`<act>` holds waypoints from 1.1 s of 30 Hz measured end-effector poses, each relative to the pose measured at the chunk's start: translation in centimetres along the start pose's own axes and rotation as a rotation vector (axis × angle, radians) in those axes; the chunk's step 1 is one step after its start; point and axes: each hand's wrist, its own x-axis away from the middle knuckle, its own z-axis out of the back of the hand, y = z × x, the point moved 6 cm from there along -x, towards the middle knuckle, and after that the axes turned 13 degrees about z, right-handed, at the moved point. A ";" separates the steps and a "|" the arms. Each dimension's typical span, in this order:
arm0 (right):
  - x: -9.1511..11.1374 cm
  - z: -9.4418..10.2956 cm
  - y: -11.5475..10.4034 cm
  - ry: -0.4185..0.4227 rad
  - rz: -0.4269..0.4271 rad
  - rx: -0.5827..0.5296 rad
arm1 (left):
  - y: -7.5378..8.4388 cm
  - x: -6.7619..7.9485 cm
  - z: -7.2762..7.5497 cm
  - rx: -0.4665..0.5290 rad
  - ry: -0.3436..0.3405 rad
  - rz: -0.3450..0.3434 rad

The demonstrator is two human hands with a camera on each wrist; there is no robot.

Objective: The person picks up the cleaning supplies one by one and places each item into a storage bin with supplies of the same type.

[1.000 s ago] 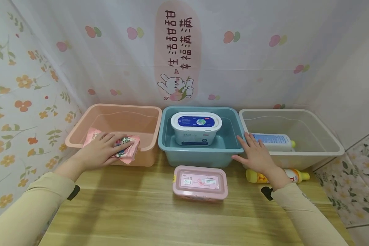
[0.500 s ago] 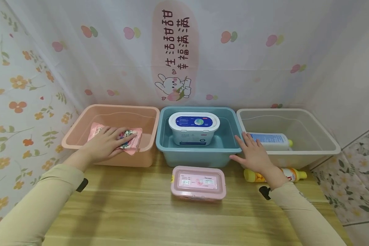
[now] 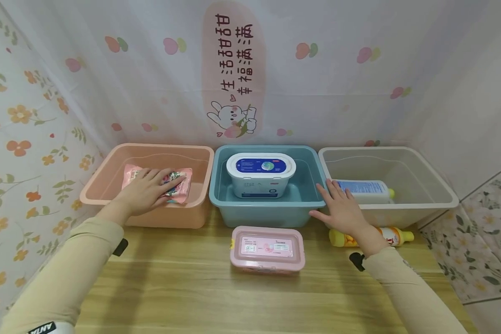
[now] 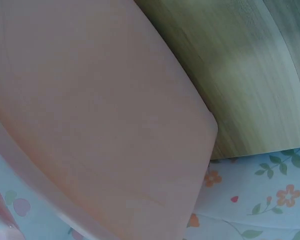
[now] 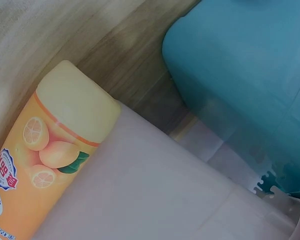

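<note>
My left hand [image 3: 145, 189] grips a pink printed soft packet [image 3: 179, 185] over the front rim of the peach bin [image 3: 167, 218]. The palm and fingers cover much of the packet. In the left wrist view, the outer wall of the peach bin [image 4: 100, 115] fills most of the picture. My right hand [image 3: 343, 209] has its fingers spread and rests where the rims of the blue bin [image 3: 271, 215] and the pale grey bin [image 3: 417, 211] meet. In the right wrist view, a yellow bottle with lemon pictures [image 5: 50, 150] lies before the grey bin's wall [image 5: 150, 190].
A white tub with a blue label [image 3: 260, 178] stands in the blue bin. A white bottle [image 3: 365, 191] lies in the grey one. On the wooden table [image 3: 192, 301], a pink lidded box [image 3: 267, 250] sits before the bins. Patterned cloth [image 3: 158, 83] hangs behind.
My left hand has moved the pink packet to the right and farther back over the peach bin. My right hand stays on the rims. The head view has shifted slightly.
</note>
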 end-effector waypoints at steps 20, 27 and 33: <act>-0.1 -0.2 -0.2 0.013 0.005 0.002 | -0.6 -0.7 -1.4 0.018 -0.063 0.103; -0.1 -0.1 -0.3 0.021 0.005 0.006 | -0.4 -1.1 -1.0 0.009 0.036 0.071; 0.0 -0.1 -0.1 0.024 0.004 0.014 | -0.2 -1.5 -0.5 0.049 0.088 0.090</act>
